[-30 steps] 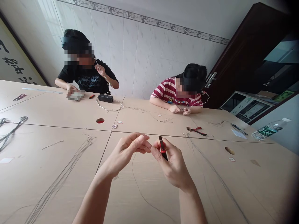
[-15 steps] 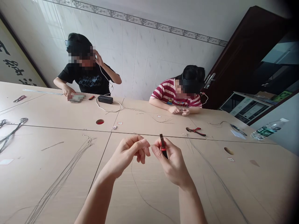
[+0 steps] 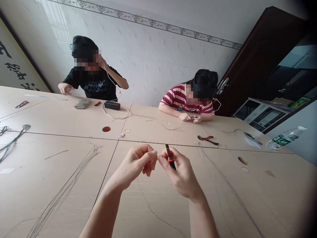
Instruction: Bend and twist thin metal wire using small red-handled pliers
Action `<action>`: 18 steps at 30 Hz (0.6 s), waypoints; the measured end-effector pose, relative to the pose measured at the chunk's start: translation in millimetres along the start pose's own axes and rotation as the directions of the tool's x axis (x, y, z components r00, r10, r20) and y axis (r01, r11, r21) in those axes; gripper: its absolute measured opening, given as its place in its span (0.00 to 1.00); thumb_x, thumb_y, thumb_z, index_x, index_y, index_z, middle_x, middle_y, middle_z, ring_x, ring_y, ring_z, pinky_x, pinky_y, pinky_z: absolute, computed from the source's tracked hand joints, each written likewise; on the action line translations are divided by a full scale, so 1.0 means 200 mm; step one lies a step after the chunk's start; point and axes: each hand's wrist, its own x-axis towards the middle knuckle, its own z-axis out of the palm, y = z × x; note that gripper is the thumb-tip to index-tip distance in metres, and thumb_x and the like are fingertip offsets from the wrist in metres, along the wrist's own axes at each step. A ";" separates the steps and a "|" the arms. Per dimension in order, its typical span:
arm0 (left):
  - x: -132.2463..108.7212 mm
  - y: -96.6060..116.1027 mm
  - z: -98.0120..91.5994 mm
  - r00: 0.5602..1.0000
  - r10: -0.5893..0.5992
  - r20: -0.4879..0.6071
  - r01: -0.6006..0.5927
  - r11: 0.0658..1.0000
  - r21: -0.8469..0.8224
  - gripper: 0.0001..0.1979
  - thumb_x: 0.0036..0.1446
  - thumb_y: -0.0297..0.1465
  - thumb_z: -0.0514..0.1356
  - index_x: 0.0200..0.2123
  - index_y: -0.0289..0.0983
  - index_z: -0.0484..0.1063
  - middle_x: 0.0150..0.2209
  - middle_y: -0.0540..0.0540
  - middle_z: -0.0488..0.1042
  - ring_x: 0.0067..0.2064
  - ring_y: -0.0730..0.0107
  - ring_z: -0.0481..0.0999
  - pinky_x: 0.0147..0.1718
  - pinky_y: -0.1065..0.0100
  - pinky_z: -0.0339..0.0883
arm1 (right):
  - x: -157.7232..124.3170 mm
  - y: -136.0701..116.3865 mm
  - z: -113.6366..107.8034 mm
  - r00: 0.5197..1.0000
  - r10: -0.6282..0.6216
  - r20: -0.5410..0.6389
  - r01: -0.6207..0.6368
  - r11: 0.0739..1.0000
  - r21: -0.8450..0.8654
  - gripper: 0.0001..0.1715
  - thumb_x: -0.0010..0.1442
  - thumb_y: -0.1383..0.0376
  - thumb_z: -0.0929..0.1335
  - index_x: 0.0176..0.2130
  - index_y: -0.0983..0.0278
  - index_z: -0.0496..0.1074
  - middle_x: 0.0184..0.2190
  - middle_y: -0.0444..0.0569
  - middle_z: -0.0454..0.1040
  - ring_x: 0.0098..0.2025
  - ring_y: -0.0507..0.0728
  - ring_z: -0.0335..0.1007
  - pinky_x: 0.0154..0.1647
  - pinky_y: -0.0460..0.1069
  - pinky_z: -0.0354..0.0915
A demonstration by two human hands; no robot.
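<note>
Fingertips pinched together, my left hand [image 3: 138, 163] grips a thin wire, whose length [image 3: 146, 201] trails down over the table towards the lower edge of the view. Close beside it, my right hand [image 3: 179, 168] is closed around a narrow black tool with a red band [image 3: 170, 160]. The tool's flat dark end points up; its kind is hard to make out, as the fingers cover part of it. Right thumb and forefinger meet near the wire between the two hands.
Bundles of thin wires [image 3: 71, 177] lie left and right on the table [image 3: 138, 218]. Red-handled pliers [image 3: 209, 140], a water bottle [image 3: 284, 138] and a black box [image 3: 112, 105] are farther off. Two people sit opposite; holes [image 3: 243, 161] pierce the tabletop.
Both hands have shifted slightly, the right one leftward, and the tool leans more to the left. Across the table, one person's hand has lifted off the blurred object and moved left.
</note>
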 end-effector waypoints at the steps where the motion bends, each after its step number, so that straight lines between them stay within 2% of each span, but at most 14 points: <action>1: 0.00 0.00 0.00 1.000 0.000 0.001 0.000 1.000 0.002 0.15 0.62 0.36 0.56 0.25 0.36 0.64 0.22 0.53 0.69 0.21 0.79 0.65 0.25 0.71 0.58 | 0.00 0.00 0.00 1.000 0.000 -0.003 0.000 1.000 -0.006 0.15 0.66 0.58 0.63 0.30 0.61 0.59 0.25 0.41 0.59 0.27 0.51 0.54 0.28 0.46 0.56; 9: 0.00 0.00 -0.01 1.000 0.007 -0.020 -0.006 1.000 0.017 0.15 0.62 0.36 0.56 0.25 0.36 0.63 0.21 0.54 0.66 0.21 0.79 0.63 0.25 0.72 0.56 | 0.00 0.01 0.01 1.000 0.006 -0.018 -0.006 1.000 0.000 0.13 0.66 0.57 0.65 0.31 0.61 0.63 0.26 0.42 0.64 0.28 0.51 0.58 0.29 0.46 0.59; 14: 0.01 0.00 0.00 1.000 0.009 -0.006 -0.009 1.000 0.024 0.14 0.62 0.36 0.56 0.25 0.36 0.64 0.21 0.54 0.66 0.21 0.79 0.63 0.24 0.72 0.56 | 0.00 0.01 0.01 1.000 0.003 -0.019 -0.004 1.000 -0.008 0.12 0.65 0.57 0.65 0.33 0.61 0.66 0.29 0.44 0.69 0.31 0.52 0.63 0.34 0.47 0.62; 18: 0.01 0.00 0.00 1.000 0.010 -0.002 -0.010 1.000 0.022 0.14 0.62 0.38 0.57 0.26 0.36 0.66 0.21 0.54 0.66 0.22 0.79 0.63 0.24 0.72 0.57 | 0.01 0.02 0.01 0.999 -0.014 -0.043 0.014 1.000 -0.010 0.12 0.66 0.58 0.65 0.33 0.61 0.65 0.26 0.42 0.67 0.29 0.52 0.62 0.34 0.47 0.62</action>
